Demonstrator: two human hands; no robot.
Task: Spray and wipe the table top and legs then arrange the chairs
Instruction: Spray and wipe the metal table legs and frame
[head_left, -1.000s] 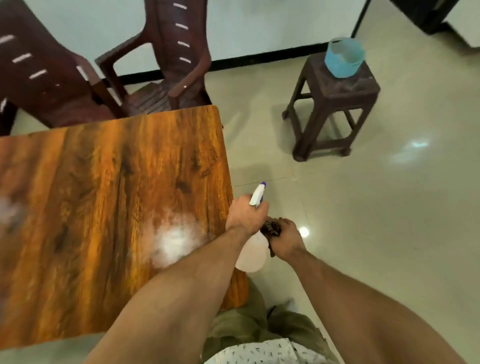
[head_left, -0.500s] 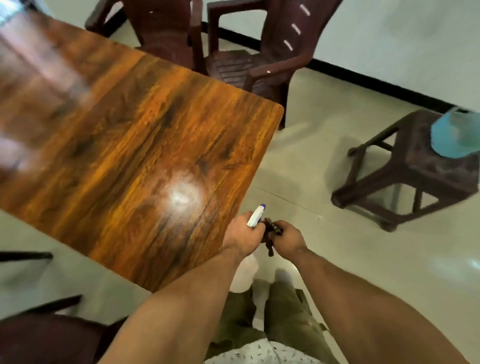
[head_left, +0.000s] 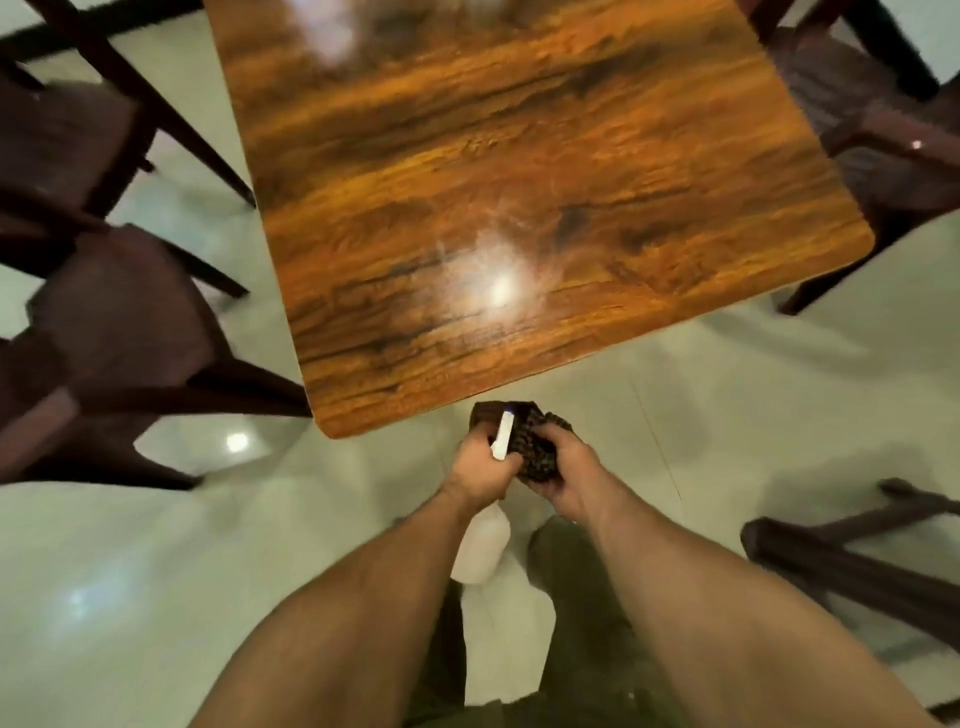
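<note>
Now, just short of the near edge of the counter (head_left: 519, 182), we see the left grip (head_left: 480, 467) clasping the spray bottle (head_left: 480, 545) and the right grip (head_left: 569, 473) bunching the dark cloth (head_left: 530, 441) beside its nozzle (head_left: 503, 431), so we judge a muffled spray or a dropped bottle possible.

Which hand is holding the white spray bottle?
The left hand grips the spray bottle; the right hand holds the dark cloth instead.
</note>
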